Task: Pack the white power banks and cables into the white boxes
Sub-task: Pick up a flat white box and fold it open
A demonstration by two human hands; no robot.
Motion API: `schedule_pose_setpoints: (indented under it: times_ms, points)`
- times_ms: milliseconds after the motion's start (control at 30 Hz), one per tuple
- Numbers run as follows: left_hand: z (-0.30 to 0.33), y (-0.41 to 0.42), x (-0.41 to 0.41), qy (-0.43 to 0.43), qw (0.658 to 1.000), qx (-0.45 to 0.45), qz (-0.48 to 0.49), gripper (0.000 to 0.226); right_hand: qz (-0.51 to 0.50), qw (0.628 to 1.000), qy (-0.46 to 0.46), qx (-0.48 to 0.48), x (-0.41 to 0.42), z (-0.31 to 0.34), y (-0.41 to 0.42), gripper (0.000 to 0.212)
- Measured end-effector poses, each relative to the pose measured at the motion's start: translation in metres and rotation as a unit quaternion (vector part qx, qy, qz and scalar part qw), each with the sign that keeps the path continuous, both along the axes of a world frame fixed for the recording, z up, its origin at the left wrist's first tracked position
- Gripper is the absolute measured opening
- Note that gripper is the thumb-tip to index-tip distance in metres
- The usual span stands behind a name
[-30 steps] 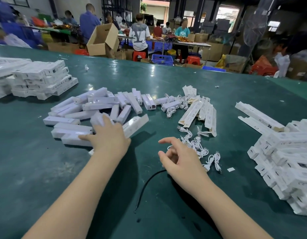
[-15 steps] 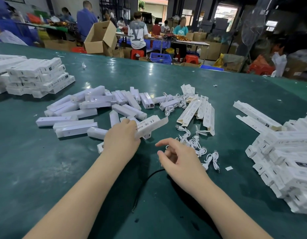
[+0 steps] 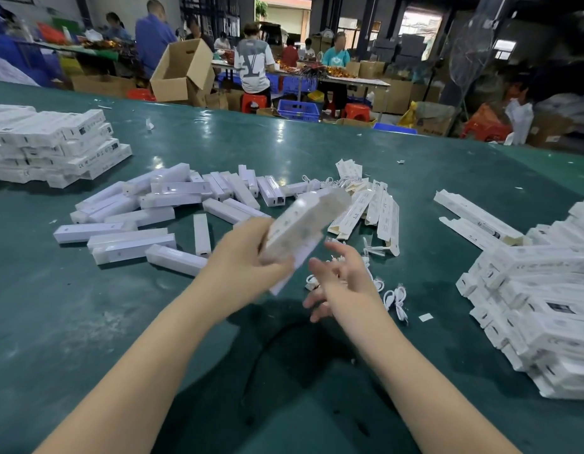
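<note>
**Left hand holds box above table; right hand open beside it**

Table (image 3: pixel 316 152): dark green, smooth, faintly glossy, scuffed pale in patches near the front left. Far edge runs across the upper frame; bare surface lies along that edge and in the near foreground around both forearms.

Right pile (image 3: pixel 546 309): white rectangular boxes, stacked slanting, reaching the right frame edge. Left stack (image 3: pixel 54 149): the same boxes, laid flat in layers near the left edge, well apart from the hands.

Power banks (image 3: pixel 146 224): long white bars with square ends, scattered loose in the centre-left, several overlapping. Flat cartons (image 3: pixel 375 214): unfolded white sleeves, fanned out right of centre.

Box (image 3: pixel 303 224): white, oblong, motion-blurred, tilted up to the right, clear of the table. Left hand (image 3: pixel 244 257) grips its lower end, fingers curled round it. Whether it is filled, cannot tell.

Right hand (image 3: pixel 343 280): fingers spread and loosely bent, holding nothing, just beside the box, not touching it.

Cables (image 3: pixel 395 298): thin white coils, lying on the table under and right of the right hand.

Black cord (image 3: pixel 264 348): thin, curved, between the forearms.
</note>
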State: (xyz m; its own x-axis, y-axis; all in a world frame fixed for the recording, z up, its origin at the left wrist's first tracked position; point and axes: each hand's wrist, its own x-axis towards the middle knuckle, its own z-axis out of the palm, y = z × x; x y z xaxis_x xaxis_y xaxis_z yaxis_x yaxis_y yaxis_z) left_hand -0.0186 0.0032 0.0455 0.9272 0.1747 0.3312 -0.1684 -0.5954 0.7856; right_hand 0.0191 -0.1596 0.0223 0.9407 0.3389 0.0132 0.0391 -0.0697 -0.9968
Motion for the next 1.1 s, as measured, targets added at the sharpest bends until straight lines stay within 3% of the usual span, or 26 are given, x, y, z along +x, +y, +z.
schedule_pose_setpoints:
  times_ms: [100, 167, 300, 433, 600, 800, 933, 1100]
  points:
    - [-0.003, -0.022, -0.005, -0.011, 0.992, -0.021, -0.124, 0.015, 0.006, 0.996, 0.086, 0.036, 0.005, 0.006, -0.006, 0.019]
    - [-0.009, -0.024, -0.001, -0.022, 0.997, 0.035, -0.072, 0.021, -0.028, 0.997, 0.060, 0.026, 0.010, 0.007, -0.012, 0.012]
    - [-0.016, -0.012, 0.007, -0.024, 0.977, 0.185, 0.102, 0.042, -0.198, 0.970, 0.023, 0.138, 0.024, 0.018, -0.026, 0.010]
    - [-0.019, -0.008, 0.009, -0.062, 0.967, 0.230, 0.096, 0.030, -0.273, 0.918, -0.024, 0.285, 0.029, 0.033, -0.045, 0.011]
    - [-0.022, -0.005, 0.011, -0.041, 0.972, 0.212, 0.090, 0.021, -0.213, 0.919, -0.161, 0.290, 0.017, 0.041, -0.045, 0.011]
    - [-0.022, -0.004, 0.011, -0.067, 0.965, 0.236, 0.092, 0.026, -0.118, 0.938, -0.174, 0.275, 0.009, 0.039, -0.036, 0.006]
    - [-0.020, -0.003, 0.011, -0.108, 0.950, 0.275, 0.107, 0.024, -0.107, 0.941, -0.182, 0.263, 0.007, 0.038, -0.035, 0.006]
    - [-0.020, -0.003, 0.011, -0.094, 0.952, 0.268, 0.119, 0.022, -0.101, 0.945, -0.216, 0.224, 0.005, 0.037, -0.036, 0.006]
